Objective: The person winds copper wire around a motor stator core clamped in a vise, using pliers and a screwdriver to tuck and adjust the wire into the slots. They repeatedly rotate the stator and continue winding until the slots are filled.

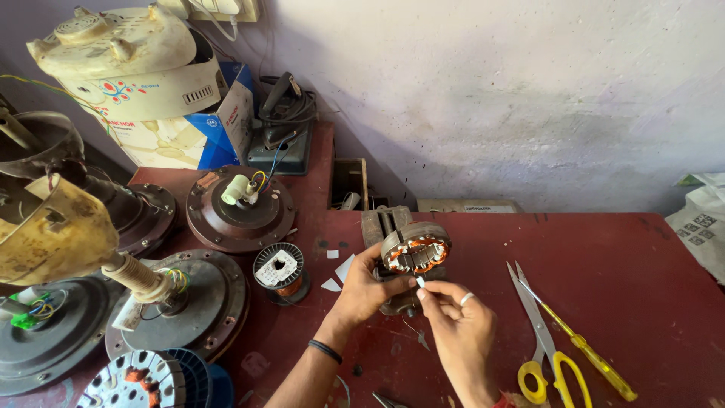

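Motor stator (415,253) with copper windings sits near the middle of the red desk (619,302), propped against a small metal vise (384,225) toward the back edge. Left hand (362,291) cups its lower left side with fingers curled on it, while right hand (457,317) pinches a small white slip (421,281) just below the stator. Yellow-handled scissors (540,340) and a yellow screwdriver (581,344) lie to the right.
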